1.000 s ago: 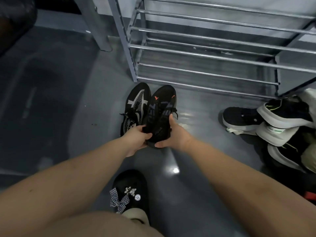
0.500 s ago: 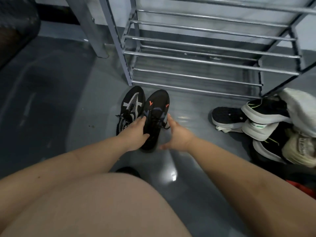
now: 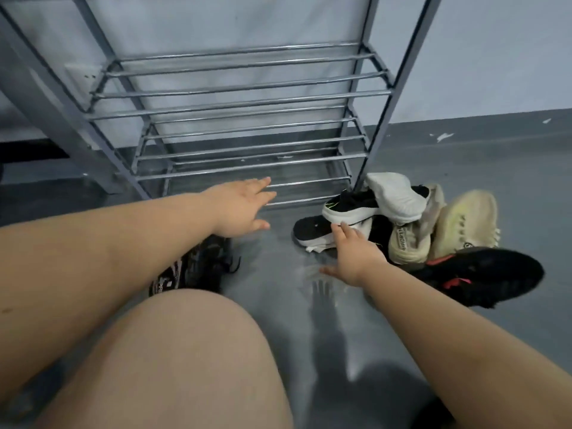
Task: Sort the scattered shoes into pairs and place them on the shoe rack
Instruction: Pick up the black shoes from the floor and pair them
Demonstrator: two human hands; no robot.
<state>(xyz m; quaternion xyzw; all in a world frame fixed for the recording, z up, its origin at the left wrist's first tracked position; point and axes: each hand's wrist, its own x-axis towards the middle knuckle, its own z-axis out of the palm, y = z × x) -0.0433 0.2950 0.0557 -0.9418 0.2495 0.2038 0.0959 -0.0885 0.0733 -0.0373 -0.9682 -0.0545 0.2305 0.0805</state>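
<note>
The person is between pairs. The right hand [image 3: 356, 258], fingers spread and holding nothing, touches the black white-soled sneaker [image 3: 312, 232] at the near edge of the heap of shoes [image 3: 411, 224] on the grey floor [image 3: 278, 267]. The left hand [image 3: 240, 209], fingers straight and apart, hovers before the grey metal shoe rack [image 3: 247, 103], whose visible shelves hold no shoes. The next move likely calls for gripping that sneaker and finding its mate. Two black patterned sneakers [image 3: 198, 264] lie on the floor under the left forearm.

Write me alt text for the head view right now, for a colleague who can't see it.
Both hands are open and empty: the right hand touches the white sole of a black sneaker in a heap of shoes on the floor, while the left hand stretches toward the bare metal shoe rack. Two black shoes lie under the left forearm.
</note>
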